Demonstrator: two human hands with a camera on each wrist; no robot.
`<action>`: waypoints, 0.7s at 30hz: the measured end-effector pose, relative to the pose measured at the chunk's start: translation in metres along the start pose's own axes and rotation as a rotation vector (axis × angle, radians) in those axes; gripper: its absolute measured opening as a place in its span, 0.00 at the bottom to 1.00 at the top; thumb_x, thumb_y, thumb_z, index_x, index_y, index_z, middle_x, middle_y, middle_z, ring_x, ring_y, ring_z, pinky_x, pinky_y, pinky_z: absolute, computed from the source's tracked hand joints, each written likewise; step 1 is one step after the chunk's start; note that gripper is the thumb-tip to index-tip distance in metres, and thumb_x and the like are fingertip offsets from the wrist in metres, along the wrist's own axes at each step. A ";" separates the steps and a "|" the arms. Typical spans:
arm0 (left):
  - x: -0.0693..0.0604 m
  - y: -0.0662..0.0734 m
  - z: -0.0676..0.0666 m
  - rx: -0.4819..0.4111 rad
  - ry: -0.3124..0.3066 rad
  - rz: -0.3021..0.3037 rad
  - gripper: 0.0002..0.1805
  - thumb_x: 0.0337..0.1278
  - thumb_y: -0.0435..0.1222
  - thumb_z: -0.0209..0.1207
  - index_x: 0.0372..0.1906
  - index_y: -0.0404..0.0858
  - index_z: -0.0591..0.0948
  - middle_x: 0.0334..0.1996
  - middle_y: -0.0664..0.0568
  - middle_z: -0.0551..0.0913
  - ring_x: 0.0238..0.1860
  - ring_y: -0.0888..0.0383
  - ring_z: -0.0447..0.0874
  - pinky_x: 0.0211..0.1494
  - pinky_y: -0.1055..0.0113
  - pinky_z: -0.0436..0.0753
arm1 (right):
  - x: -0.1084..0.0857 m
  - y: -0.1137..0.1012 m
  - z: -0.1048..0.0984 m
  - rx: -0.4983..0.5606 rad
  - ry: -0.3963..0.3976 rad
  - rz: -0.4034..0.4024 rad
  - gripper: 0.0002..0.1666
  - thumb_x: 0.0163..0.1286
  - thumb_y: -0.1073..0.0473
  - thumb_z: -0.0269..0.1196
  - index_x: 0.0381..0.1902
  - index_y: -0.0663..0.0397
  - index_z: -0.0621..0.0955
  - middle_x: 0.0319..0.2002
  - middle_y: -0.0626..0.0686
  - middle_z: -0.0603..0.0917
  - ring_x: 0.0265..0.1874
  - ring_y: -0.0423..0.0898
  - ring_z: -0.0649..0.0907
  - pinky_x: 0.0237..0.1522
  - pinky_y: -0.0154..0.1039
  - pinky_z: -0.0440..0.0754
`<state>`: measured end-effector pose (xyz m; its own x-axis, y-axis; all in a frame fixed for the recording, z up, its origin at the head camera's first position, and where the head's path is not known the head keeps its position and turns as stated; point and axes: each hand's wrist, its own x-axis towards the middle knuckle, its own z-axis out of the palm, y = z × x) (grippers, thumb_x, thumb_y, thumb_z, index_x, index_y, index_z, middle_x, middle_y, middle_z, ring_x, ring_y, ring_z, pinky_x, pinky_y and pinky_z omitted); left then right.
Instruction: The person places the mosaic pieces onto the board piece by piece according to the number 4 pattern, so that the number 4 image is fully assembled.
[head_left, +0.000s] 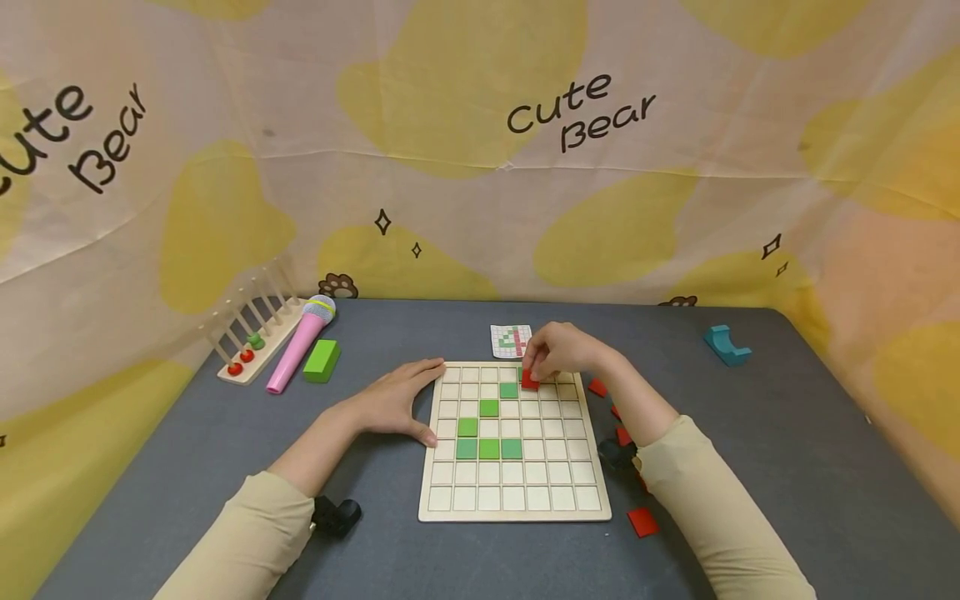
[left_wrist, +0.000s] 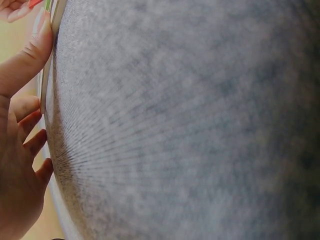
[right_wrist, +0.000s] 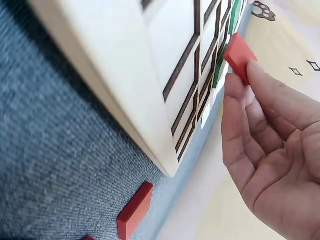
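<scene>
Dark grey counter (head_left: pixel 480 562). Nearest loose piece: a red tile (head_left: pixel 642 522), flat, just off the lower right corner of the board; more red tiles lie up the board's right side, partly hidden by the right forearm.

Pale wooden grid board (head_left: pixel 513 516), centred, flat on the counter. Green tiles (head_left: pixel 489 448) sit in its cells: a row of three, then others stepping up diagonally to the right.

Left hand (head_left: pixel 390 402): fingers spread, thumb against the board's left edge, fingertips at the upper left corner.

Right hand (head_left: pixel 561 348): thumb and fingers pinch a red square tile (head_left: pixel 530 380) over the upper part of the board, beside the topmost green tile; contact with the board cannot be told.

Beyond the board: a small card (head_left: pixel 510 342) printed with a grid of green and red squares. Left: bright green block (head_left: pixel 322 361), pink toy microphone (head_left: pixel 296 350), wooden peg rack (head_left: pixel 258 350) with red and green beads. Right: blue curved piece (head_left: pixel 727 346).

Backdrop cloth (head_left: pixel 450 92): black lettering reads "Cute Bear"; at far left a second print, partly cut off, "ute Bear".
</scene>
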<state>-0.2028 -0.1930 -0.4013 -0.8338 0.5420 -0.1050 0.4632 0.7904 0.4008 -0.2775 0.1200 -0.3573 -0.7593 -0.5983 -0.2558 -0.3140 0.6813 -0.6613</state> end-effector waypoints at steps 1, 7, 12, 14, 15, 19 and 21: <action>0.000 0.000 0.000 0.000 0.000 -0.002 0.63 0.35 0.60 0.74 0.77 0.36 0.59 0.78 0.42 0.57 0.77 0.38 0.57 0.73 0.37 0.62 | 0.000 -0.001 0.001 -0.014 0.000 0.004 0.07 0.59 0.68 0.68 0.36 0.54 0.86 0.27 0.50 0.85 0.26 0.44 0.80 0.34 0.36 0.80; 0.000 -0.001 0.001 0.003 0.001 -0.003 0.64 0.35 0.61 0.74 0.77 0.36 0.59 0.78 0.42 0.58 0.77 0.38 0.57 0.73 0.37 0.63 | 0.002 -0.005 0.005 -0.070 -0.008 0.027 0.06 0.58 0.67 0.69 0.34 0.53 0.87 0.28 0.50 0.87 0.25 0.41 0.80 0.33 0.33 0.78; 0.001 -0.003 0.002 0.007 0.008 0.005 0.64 0.35 0.61 0.74 0.77 0.37 0.59 0.78 0.42 0.58 0.77 0.38 0.58 0.73 0.37 0.63 | 0.001 -0.007 0.008 -0.093 -0.015 0.044 0.05 0.59 0.66 0.70 0.33 0.51 0.87 0.28 0.49 0.87 0.25 0.42 0.80 0.33 0.33 0.77; 0.002 -0.004 0.003 0.005 0.009 0.004 0.64 0.35 0.61 0.74 0.77 0.37 0.59 0.78 0.42 0.58 0.77 0.38 0.57 0.73 0.37 0.63 | 0.001 -0.007 0.008 -0.097 -0.014 0.047 0.04 0.59 0.65 0.70 0.32 0.52 0.88 0.27 0.49 0.87 0.25 0.42 0.81 0.33 0.34 0.78; 0.002 -0.004 0.003 0.005 0.009 0.003 0.64 0.35 0.61 0.74 0.77 0.37 0.59 0.78 0.42 0.58 0.77 0.38 0.57 0.73 0.36 0.63 | 0.001 -0.007 0.008 -0.098 -0.014 0.048 0.04 0.59 0.65 0.70 0.32 0.52 0.88 0.27 0.49 0.88 0.25 0.43 0.82 0.33 0.34 0.79; 0.002 -0.003 0.002 0.001 0.003 -0.005 0.64 0.34 0.62 0.74 0.77 0.37 0.58 0.78 0.43 0.57 0.77 0.38 0.56 0.73 0.36 0.62 | 0.000 -0.007 0.009 -0.099 -0.014 0.040 0.04 0.59 0.66 0.70 0.32 0.54 0.88 0.27 0.51 0.88 0.26 0.44 0.84 0.32 0.34 0.81; 0.001 -0.003 0.002 0.009 0.005 -0.003 0.64 0.34 0.62 0.74 0.77 0.37 0.58 0.78 0.42 0.57 0.77 0.37 0.57 0.72 0.35 0.62 | -0.001 -0.007 0.009 -0.097 -0.010 0.034 0.04 0.58 0.66 0.70 0.32 0.54 0.88 0.27 0.52 0.89 0.25 0.44 0.84 0.32 0.34 0.80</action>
<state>-0.2048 -0.1941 -0.4046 -0.8364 0.5385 -0.1017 0.4639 0.7945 0.3919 -0.2700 0.1122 -0.3590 -0.7647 -0.5782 -0.2844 -0.3421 0.7383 -0.5812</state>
